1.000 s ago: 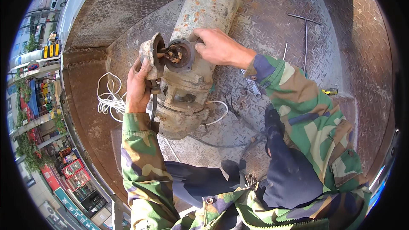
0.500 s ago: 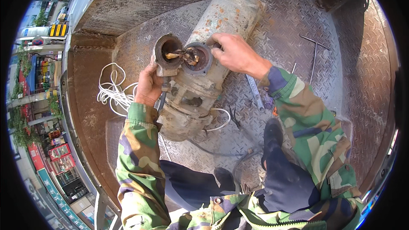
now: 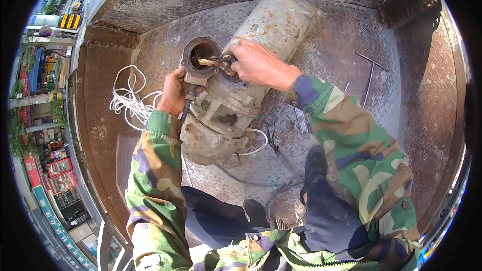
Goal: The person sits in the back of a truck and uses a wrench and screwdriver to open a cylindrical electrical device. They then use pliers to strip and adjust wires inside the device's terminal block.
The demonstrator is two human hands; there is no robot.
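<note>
A worn grey metal pump (image 3: 275,17), long and cylindrical with rust spots, lies on its side. My left hand (image 3: 173,93) is wrapped round a hollow round metal cable cover (image 3: 197,76), its open mouth turned up, beside the pump's round port. A black cable (image 3: 187,109) runs out below that cover. Dark, taped wires (image 3: 208,62) stretch from inside the cover to the port. My right hand (image 3: 258,62) pinches these wires over the port. It hides most of the opening and part of its rim.
A coil of white rope (image 3: 133,103) lies left of the pump on the patterned steel truck bed (image 3: 331,70). To the right are a T-handled wrench (image 3: 372,68) and a flat silver tool (image 3: 302,123). My shoe (image 3: 315,163) stands near loose cables. Metal walls surround the bed.
My right hand has moved left from the port's rim onto the wires and closed on them. My left hand keeps hold of the cover, which has tilted slightly.
</note>
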